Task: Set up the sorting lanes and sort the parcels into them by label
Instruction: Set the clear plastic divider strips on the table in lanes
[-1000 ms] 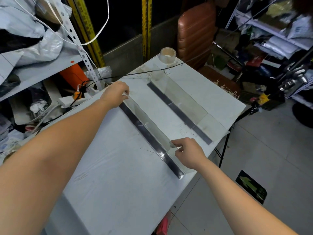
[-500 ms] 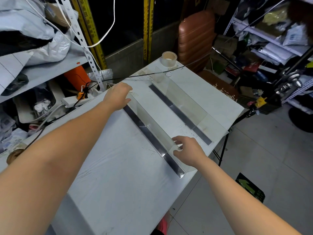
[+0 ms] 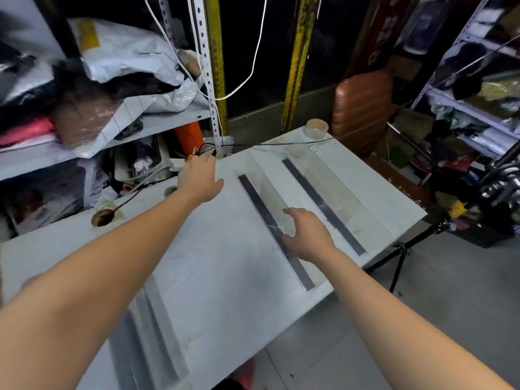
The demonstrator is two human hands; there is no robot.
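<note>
Table: the white top [image 3: 225,277] fills the middle of the frame, running from lower left up to right of centre.
Near lane divider: a clear upright panel on a dark base strip [image 3: 269,220] lies diagonally across the centre of the table.
Far lane divider: a second clear panel on a dark strip [image 3: 320,204] stands parallel to it, further right and apart from it, with bare table between them.
Right hand: the right hand [image 3: 306,235] is at centre frame over the near lane divider. Its thumb and fingers are spread and loosely bent, clasping nothing. Whether they touch the panel's top edge cannot be told.
Left hand: the left hand [image 3: 199,178] is above centre, left of both dividers and near the table's far edge. Its fingers are foreshortened and blurred, so its grip cannot be told.
Parcels: grey and white mailing bags [image 3: 126,54] are piled on the shelf at upper left, off the table.
Tape roll: a clear roll [image 3: 317,128] sits on the table's far corner, upper centre-right.
Cable: a black cable [image 3: 281,144] crosses the table's far edge.
Lower left: blurred long grey strips [image 3: 149,333] lie on the table.
</note>
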